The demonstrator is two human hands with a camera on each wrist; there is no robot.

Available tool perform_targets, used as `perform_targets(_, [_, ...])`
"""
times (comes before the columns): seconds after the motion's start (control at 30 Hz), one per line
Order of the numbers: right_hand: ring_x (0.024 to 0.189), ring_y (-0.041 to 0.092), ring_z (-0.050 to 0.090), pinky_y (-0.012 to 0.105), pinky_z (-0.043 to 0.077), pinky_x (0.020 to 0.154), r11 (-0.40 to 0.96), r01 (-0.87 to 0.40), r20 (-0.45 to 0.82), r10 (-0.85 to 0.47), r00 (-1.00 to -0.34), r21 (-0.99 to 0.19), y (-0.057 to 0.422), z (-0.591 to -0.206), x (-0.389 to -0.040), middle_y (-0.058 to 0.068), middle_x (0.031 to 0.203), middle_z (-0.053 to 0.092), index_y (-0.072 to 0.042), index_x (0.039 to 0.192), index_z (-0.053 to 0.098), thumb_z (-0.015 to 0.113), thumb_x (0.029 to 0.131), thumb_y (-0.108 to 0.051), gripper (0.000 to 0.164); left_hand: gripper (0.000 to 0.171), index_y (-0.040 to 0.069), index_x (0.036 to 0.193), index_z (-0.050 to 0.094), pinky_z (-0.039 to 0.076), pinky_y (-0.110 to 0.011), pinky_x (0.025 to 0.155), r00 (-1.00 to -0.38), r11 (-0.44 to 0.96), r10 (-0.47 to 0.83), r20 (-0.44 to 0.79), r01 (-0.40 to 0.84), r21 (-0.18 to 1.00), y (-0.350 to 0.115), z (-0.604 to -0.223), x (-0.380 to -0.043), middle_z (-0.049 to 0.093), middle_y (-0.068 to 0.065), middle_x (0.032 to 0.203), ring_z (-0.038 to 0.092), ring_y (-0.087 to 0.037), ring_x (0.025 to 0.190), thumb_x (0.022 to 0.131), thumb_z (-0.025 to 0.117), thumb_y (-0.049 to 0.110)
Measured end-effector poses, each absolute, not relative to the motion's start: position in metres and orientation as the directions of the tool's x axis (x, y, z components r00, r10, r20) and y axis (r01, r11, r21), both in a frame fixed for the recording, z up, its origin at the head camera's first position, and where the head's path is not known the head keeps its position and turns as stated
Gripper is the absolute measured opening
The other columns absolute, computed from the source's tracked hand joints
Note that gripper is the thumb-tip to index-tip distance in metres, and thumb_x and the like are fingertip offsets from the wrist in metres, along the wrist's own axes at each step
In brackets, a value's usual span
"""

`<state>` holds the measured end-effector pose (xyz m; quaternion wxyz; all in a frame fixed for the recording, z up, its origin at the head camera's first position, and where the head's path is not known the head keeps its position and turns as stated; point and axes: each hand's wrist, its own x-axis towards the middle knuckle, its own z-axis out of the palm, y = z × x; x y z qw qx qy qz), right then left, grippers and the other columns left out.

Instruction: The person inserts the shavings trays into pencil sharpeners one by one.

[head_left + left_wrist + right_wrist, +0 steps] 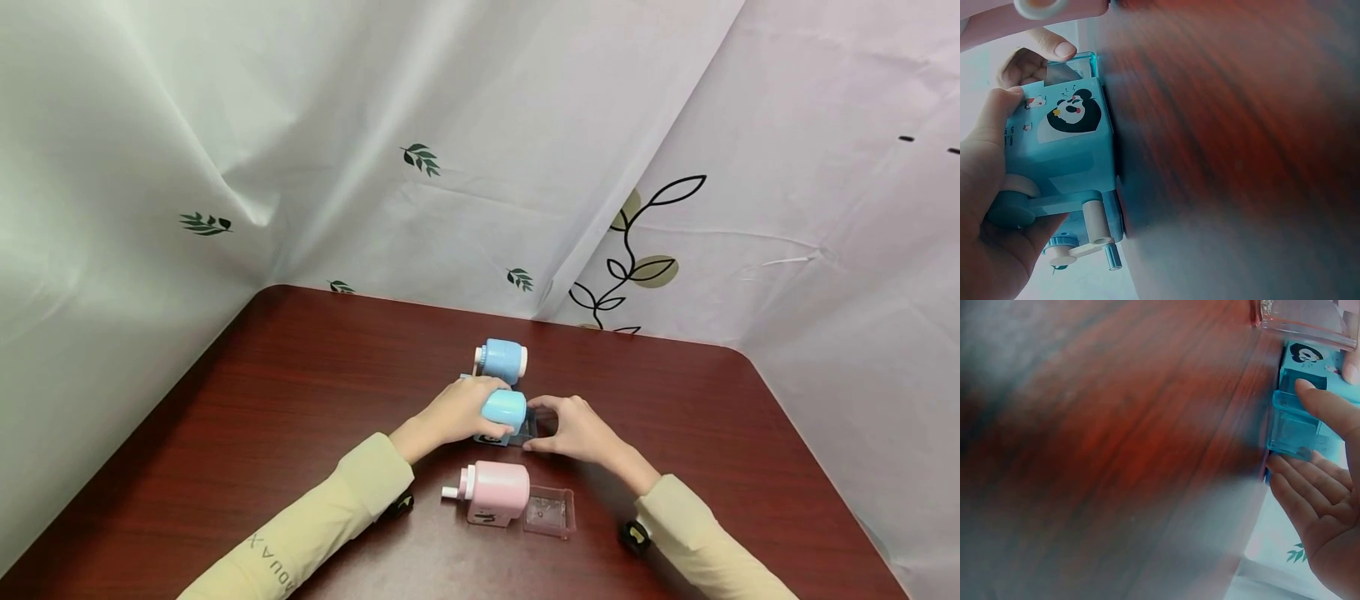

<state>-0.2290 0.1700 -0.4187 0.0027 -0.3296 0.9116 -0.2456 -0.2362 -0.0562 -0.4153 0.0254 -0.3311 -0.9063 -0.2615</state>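
Left hand [459, 410] gripping one blue sharpener [506, 407], right hand [579, 429] pinching its drawer [1292, 430]; a second blue sharpener [502, 359] behind, one pink sharpener [501, 487] in front

On one table [337, 375], two blue sharpeners [504, 408] and one pink sharpener [497, 485] are counted, three in all. Two drawers [550, 512] are seen, one blue and one pink. Two hands [463, 410], two sleeves [315, 525] and four small printed leaf sprigs [420, 158] are shown.
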Motion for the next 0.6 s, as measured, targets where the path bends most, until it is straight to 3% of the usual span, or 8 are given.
perform_targets(0.6, [0.075, 0.002, 0.058, 0.023, 0.05, 0.067, 0.649, -0.598, 0.158, -0.604, -0.781, -0.47, 0.1667, -0.4215, -0.231, -0.001, 0.089, 0.067, -0.008, 0.105, 0.061, 0.079, 0.067, -0.032, 0.048, 0.058, 0.009, 0.115, 0.056, 0.044, -0.038, 0.081, -0.783, 0.648, 0.579, 0.23, 0.612, 0.453, -0.0558, -0.4158, -0.2358, 0.061, -0.002, 0.106, 0.053, -0.011, 0.087, 0.073, 0.07, 0.046])
